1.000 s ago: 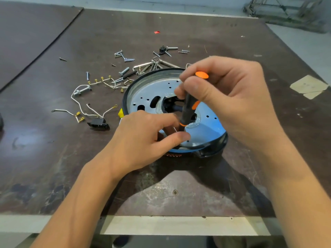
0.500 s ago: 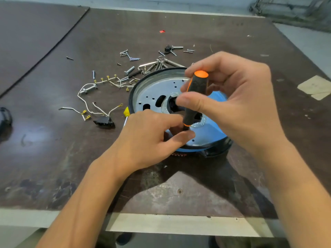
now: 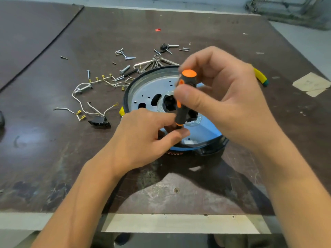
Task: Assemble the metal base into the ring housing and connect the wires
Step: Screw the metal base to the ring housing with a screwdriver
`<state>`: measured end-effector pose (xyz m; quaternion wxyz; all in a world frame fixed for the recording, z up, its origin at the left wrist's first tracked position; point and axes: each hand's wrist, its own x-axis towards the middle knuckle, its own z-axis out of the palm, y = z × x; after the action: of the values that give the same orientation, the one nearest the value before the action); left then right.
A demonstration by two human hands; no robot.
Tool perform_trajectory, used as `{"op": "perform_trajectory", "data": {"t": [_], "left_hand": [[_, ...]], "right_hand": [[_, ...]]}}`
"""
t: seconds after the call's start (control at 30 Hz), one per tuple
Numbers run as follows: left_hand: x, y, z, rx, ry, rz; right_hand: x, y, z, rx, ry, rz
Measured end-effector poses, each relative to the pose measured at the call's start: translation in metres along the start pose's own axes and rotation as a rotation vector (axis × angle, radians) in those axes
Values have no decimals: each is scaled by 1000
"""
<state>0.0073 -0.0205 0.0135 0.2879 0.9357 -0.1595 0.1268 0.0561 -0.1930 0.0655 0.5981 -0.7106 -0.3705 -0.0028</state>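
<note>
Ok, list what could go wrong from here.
1. The screwdriver tip sits between fingers of the left hand; a slip could jab them.
2. The right hand holds it by fingertips only, so it may tilt.
3. Loose wires lie left of the base, easy to snag.

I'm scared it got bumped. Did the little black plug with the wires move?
No. The black plug lies in the same spot as before, on the table just left of the ring housing, at the same gap from its rim.
</note>
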Motion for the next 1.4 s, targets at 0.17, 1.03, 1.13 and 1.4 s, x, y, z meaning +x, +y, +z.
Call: {"op": "perform_trajectory", "data": {"t": [0.17, 1.03, 1.13, 1.4], "left_hand": [[0, 1, -1, -23, -9, -18], [-1, 1, -1, -7, -7, -3], [0, 1, -1, -13, -7, 8], [-1, 1, 0, 15, -16, -21]], "right_hand": [[0, -2, -6, 91, -47, 1], [0, 0, -4, 165, -47, 25], [2, -1, 2, 33, 50, -14], [1, 1, -14, 341, -194, 174]]}}
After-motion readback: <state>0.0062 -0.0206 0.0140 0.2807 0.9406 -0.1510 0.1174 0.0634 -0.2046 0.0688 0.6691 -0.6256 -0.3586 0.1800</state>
